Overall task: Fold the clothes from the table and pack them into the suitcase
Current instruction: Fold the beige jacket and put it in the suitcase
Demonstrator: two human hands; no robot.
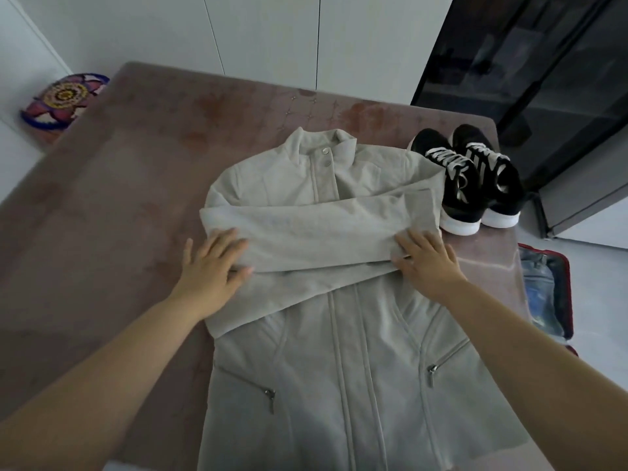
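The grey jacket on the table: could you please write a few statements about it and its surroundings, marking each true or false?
1. The jacket lies front up on the table. True.
2. The left hand and the right hand both rest flat on a sleeve folded across the chest. True.
3. The sneakers are inside the suitcase. False: they stand on the table beside the jacket's shoulder.
4. The suitcase is closed. False: it lies open, with blue fabric inside.
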